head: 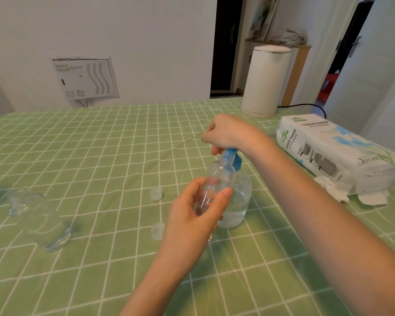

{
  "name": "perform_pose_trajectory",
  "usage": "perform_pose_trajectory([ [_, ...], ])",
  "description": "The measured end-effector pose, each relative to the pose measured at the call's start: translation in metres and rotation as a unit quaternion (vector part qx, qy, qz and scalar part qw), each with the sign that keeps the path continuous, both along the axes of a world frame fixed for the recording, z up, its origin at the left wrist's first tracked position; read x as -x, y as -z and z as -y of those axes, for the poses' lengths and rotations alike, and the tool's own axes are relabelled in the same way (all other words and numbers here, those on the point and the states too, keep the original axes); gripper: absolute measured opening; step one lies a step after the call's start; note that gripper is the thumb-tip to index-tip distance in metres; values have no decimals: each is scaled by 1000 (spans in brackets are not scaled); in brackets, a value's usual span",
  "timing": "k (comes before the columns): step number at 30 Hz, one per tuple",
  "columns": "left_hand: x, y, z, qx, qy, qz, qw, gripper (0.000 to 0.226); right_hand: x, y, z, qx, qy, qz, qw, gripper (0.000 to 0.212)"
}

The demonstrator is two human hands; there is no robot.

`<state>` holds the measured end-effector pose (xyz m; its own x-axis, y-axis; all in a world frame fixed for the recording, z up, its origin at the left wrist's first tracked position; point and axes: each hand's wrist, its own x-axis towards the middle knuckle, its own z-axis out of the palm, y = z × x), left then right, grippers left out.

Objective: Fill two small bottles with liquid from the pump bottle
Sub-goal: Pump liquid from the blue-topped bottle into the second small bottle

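The left hand (192,215) holds a small bottle (219,176) up in the air. Its fingers (225,193) and thumb are wrapped round the bottle's sides. The bottle is tipped a little, and its open mouth is right up by the blue pump head (232,157).

The right hand (228,131) sits on top of that pump head with its fingers curled down over it, as if to push. The pump bottle (240,201) stands on the counter (100,144), just behind the small bottle. It has clear liquid in it.

So how far along is the job? I think this is the filling step for one small bottle. The one in the hand looks mostly empty (it is see-through, so a little liquid would be hard to spot). It likely needs a good many pumps.

Off to the left stands another clear bottle (46,222). It looks like it leans, but that may just be the wide camera. I cannot tell if it is full, or if it is the second small bottle.

Two little caps lie on the counter, the far cap (156,193) and the near cap (157,230), both just left of the hand. Neither is on a bottle, so I think capping is left to do as well.

A tissue pack (328,151) and a crumpled tissue (331,190) lie on the right. These would be handy if some spills. A white kettle (265,80) stands at the back.
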<state>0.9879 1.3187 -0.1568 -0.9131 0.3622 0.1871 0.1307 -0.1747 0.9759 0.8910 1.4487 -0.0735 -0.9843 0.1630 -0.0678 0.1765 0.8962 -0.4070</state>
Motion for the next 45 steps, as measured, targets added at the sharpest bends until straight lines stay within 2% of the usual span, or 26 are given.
perform_pose_trajectory([
  [9, 1, 2, 1, 17, -7, -5, 1000, 37, -1, 2, 0, 11, 1, -5, 1000, 35],
  [15, 1, -2, 2, 5, -6, -5, 1000, 35, -1, -10, 1, -31, -9, 2, 999, 33],
  [31, 1, 1, 1, 19, -2, -3, 1000, 36, -3, 3, 3, 33, 4, 3, 999, 32],
  [42, 3, -3, 2, 13, -9, -4, 1000, 39, -6, -11, 1, 69, -16, -74, 995, 34],
  [45, 3, -3, 2, 20, -10, -9, 1000, 42, -9, -18, -1, 107, -23, -74, 991, 31],
])
